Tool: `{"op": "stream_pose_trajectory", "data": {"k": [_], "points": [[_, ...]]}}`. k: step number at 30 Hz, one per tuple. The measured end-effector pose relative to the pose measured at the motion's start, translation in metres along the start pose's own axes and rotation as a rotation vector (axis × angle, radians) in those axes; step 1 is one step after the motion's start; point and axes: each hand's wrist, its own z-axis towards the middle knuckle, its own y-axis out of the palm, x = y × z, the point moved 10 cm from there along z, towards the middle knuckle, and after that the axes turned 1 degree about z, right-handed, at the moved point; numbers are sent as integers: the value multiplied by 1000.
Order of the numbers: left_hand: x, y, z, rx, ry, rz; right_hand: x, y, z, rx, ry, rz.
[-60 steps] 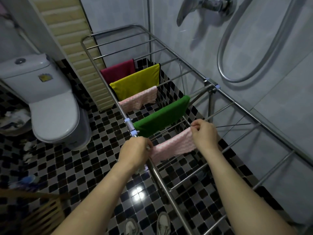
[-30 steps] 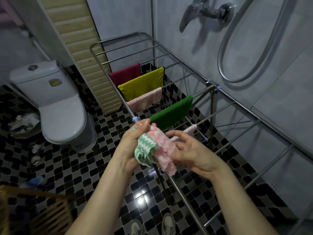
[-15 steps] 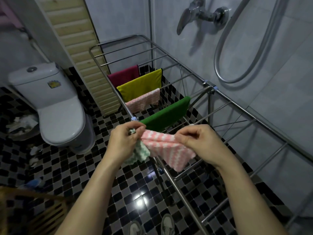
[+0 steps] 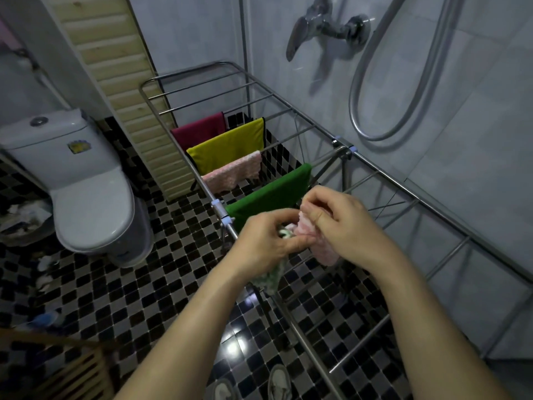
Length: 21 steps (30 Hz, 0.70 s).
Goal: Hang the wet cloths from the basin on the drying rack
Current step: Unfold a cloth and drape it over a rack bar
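Toilet with its lid down stands at the far left on the black-and-white tiled floor, and a slatted wooden panel runs up the wall beside it. Next comes the drying rack, a steel frame set along the tiled wall, with four cloths draped over its rails one behind another: the maroon cloth farthest, then the yellow cloth, the hung pink cloth and the green cloth nearest. Just in front of the green one, above the rack's near side rail, the person's two hands meet. The left hand curls its fingers round a bunched green-and-white cloth, whose end dangles below the palm. Touching it, the right hand pinches the crumpled held pink cloth between thumb and fingers, a fold hanging under the hand. On the wall to the right sit a chrome tap and a looped shower hose
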Motion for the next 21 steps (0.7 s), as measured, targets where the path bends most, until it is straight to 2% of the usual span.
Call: {"op": "stream_pose_trajectory", "data": {"k": [3,6,10,14,18,21], "points": [[-9,-1,5,-20,-39,-40,8,-15,0,40,21,45],[-6,-3,5,-11,-3,74,21,-22,-7,-55,89,102],[4,-10,0,48,76,273,27,-36,-16,-128,92,-77],[11,-13,-9,59,63,209,44,-68,-29,-58,134,-126],[7,3,-17,-58,-9,107,59,-86,-44,65,196,253],[3,20,-22,-157,-20,296,55,-77,-49,108,200,358]]}}
